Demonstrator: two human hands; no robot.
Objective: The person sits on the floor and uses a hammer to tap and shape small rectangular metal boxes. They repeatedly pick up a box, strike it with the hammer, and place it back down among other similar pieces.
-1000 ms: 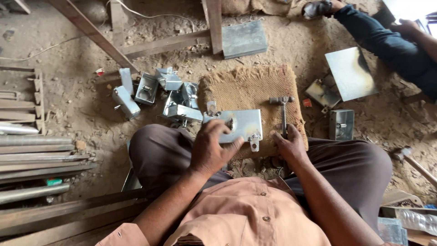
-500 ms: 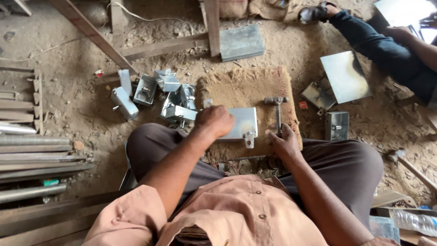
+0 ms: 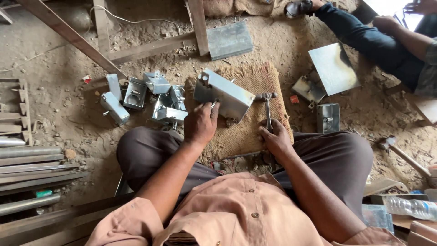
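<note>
My left hand [image 3: 200,123] grips the near edge of a grey sheet-metal box [image 3: 224,96] and holds it tilted above a brown jute mat [image 3: 257,79] on the dirt floor. My right hand [image 3: 274,139] rests on the mat's near right part, fingers on the handle of a small hammer [image 3: 266,105] that lies on the mat with its head pointing away. A pile of several similar metal boxes [image 3: 154,98] lies just left of the mat.
Another person sits at the upper right, their leg [image 3: 364,38] stretched over the floor beside a metal sheet [image 3: 333,67]. Two more metal boxes [image 3: 327,117] lie right of the mat. Metal pipes [image 3: 32,159] lie at left, wooden planks [image 3: 154,45] farther off, a second hammer [image 3: 400,152] at right.
The left hand has lifted the metal box off the mat and swung it up and leftward, tilting it. The right hand stayed on the hammer handle.
</note>
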